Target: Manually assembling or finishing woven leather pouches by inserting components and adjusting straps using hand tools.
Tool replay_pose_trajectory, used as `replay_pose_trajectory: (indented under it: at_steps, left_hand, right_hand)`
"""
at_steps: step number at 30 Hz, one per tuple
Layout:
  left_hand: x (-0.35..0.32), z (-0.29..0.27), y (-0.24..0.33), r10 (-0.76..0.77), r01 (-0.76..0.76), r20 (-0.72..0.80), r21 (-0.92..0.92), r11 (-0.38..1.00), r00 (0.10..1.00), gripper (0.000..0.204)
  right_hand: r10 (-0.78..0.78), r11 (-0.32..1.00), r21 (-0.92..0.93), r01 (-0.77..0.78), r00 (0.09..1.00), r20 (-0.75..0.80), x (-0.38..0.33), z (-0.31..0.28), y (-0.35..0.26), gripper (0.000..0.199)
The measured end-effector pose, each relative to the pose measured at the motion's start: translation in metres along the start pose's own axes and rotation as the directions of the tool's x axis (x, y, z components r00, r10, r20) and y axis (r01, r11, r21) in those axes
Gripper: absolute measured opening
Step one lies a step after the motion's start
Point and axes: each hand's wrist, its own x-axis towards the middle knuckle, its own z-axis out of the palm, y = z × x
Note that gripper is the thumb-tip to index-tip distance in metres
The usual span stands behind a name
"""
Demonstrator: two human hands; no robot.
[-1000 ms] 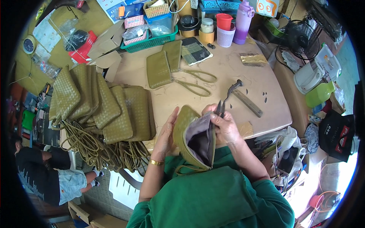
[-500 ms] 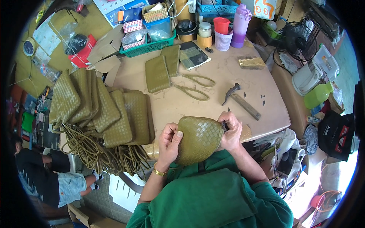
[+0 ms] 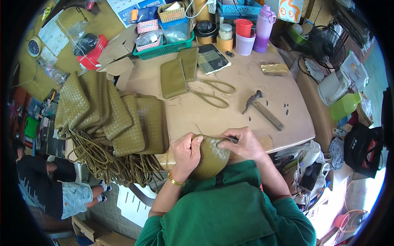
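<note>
The olive woven pouch (image 3: 211,158) sits at the near table edge against the person's chest, bulging upward, the left hand (image 3: 185,152) clasping its left side and the right hand (image 3: 242,143) pinching its top right corner.

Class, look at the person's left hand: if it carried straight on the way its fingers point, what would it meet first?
Probably the right hand, gripping the same olive woven pouch just beyond the left hand; depth is uncertain.
</note>
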Motion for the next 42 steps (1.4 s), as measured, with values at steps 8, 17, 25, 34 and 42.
replay_pose_trajectory:
  at_steps: [8,17,25,34,42]
  left_hand:
    - [-0.002,0.002,-0.019,-0.005,0.39,0.635,-0.468,0.793,0.772,0.034]
    - [-0.013,0.034,-0.079,-0.477,0.499,0.418,-0.865,0.052,0.774,0.037]
    - [-0.02,0.048,-0.043,-0.491,0.461,0.464,-0.877,-0.137,0.737,0.039]
    - [-0.029,0.03,-0.041,-0.353,0.234,0.56,-0.723,-0.65,0.75,0.041]
    - [-0.03,-0.001,0.005,0.109,0.733,0.808,-0.574,0.365,0.579,0.035]
  right_hand:
    - [-0.165,0.984,-0.026,0.177,0.838,-0.52,0.031,-0.022,-0.006,0.033]
    - [-0.476,0.588,-0.808,-0.013,0.802,-0.36,0.05,-0.028,0.042,0.043]
    - [-0.145,0.945,-0.323,0.039,0.94,-0.31,0.016,0.028,0.039,0.023]
    - [-0.179,0.949,-0.296,0.108,0.958,-0.224,-0.001,0.009,0.0,0.024]
    - [-0.105,0.973,-0.226,0.055,0.97,-0.217,-0.007,0.005,-0.006,0.023]
